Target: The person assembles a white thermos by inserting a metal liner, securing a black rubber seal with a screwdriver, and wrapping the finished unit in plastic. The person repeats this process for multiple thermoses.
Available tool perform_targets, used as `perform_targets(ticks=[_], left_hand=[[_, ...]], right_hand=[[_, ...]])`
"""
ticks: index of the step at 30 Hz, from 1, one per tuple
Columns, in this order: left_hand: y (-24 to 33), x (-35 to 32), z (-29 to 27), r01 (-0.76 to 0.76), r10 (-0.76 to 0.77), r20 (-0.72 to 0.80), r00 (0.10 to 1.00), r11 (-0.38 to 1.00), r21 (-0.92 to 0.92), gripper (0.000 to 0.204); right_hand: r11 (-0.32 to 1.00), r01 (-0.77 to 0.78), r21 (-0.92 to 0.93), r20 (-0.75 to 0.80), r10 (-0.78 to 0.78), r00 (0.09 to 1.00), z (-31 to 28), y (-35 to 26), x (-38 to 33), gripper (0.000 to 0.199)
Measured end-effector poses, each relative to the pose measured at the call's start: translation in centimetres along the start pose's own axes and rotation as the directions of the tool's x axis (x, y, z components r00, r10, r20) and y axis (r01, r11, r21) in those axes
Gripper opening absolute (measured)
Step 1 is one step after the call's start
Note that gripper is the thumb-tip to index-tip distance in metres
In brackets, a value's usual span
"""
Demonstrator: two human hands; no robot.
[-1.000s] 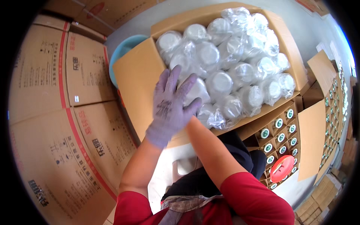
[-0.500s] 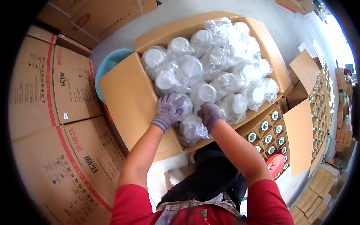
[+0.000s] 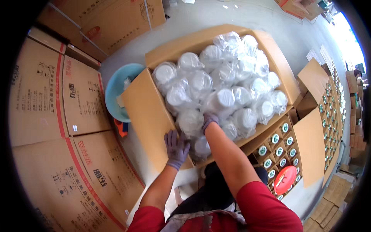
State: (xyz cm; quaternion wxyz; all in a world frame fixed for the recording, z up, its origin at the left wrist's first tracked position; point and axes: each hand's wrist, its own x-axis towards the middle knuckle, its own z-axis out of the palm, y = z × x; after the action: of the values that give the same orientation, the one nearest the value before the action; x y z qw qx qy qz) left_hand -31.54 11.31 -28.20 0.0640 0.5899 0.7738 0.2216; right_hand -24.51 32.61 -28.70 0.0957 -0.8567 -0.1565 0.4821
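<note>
A large open cardboard box (image 3: 273, 46) is filled with clear, cylindrical containers in plastic bags. My left hand (image 3: 176, 149), in a purple-grey glove, lies with fingers spread at the box's near left edge, touching the flap (image 3: 148, 127) beside a bagged container (image 3: 190, 121). Gloved the same way, my right hand (image 3: 210, 120) reaches down between the containers. Its fingers are hidden among them, so its grip does not show. Just beyond it a bagged container (image 3: 224, 98) stands tilted, higher than its neighbours.
To the right is a divided carton (image 3: 255, 156) of jars with white-and-green lids, a red dish (image 3: 285, 180) on top. A light blue basin (image 3: 112, 100) stands left, near stacked sealed cartons (image 3: 87, 100). Further jar cartons (image 3: 327, 116) line the far right.
My left hand has drawn off the bagged containers, down to the box's near left edge. The right hand has pushed deeper between containers, and one beside it now sits raised. The view has shifted slightly.
</note>
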Motion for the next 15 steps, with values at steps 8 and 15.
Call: perform_targets(ticks=[8, 15], left_hand=[[-1.2, -0.5, 2.0, -0.062, 0.058, -0.126, 0.99, 0.997, -0.033, 0.074], [5.2, -3.0, -6.6, -0.074, -0.058, -0.338, 0.939, 0.928, -0.364, 0.083]], right_hand=[[0.806, 0.146, 0.574, 0.342, -0.398, 0.851, -16.5, -0.7, -9.9, 0.034], [0.563, 0.735, 0.377, 0.051, -0.805, 0.591, -45.8, 9.5, -22.8, 0.04]])
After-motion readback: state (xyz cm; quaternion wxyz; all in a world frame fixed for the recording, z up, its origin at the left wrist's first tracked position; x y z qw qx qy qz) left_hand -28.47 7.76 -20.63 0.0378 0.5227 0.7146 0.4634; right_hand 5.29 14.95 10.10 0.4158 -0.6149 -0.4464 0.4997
